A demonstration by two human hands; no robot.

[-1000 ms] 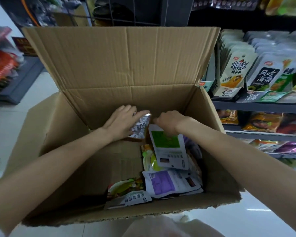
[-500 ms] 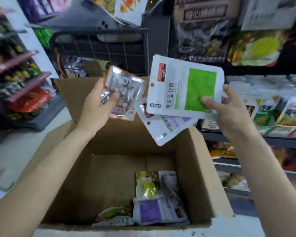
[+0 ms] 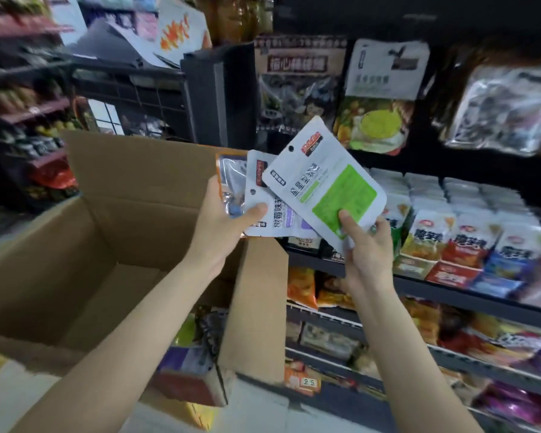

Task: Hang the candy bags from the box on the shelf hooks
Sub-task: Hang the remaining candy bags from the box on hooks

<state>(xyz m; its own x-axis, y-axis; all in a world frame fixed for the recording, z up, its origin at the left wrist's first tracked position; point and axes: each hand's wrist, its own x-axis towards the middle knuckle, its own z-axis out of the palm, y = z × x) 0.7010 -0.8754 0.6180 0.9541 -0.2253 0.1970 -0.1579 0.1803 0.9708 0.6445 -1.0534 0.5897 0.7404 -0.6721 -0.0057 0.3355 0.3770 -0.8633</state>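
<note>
Right hand (image 3: pixel 367 245) on green-patched white bag (image 3: pixel 325 185)

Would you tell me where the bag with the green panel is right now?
In the head view the green-panel bag sits right of centre, pinched by the right hand, overlapping the purple-panel bag in the left hand.

On the lower right we see stacked white snack packets (image 3: pixel 469 235) on a dark shelf ledge (image 3: pixel 450 292), with orange packets (image 3: pixel 300 285) on the tier beneath. A small price tag (image 3: pixel 309 383) reading 2.5 sits on a lower rail. At far left we make out blurred red-edged shelves (image 3: pixel 35 110) of goods.
</note>
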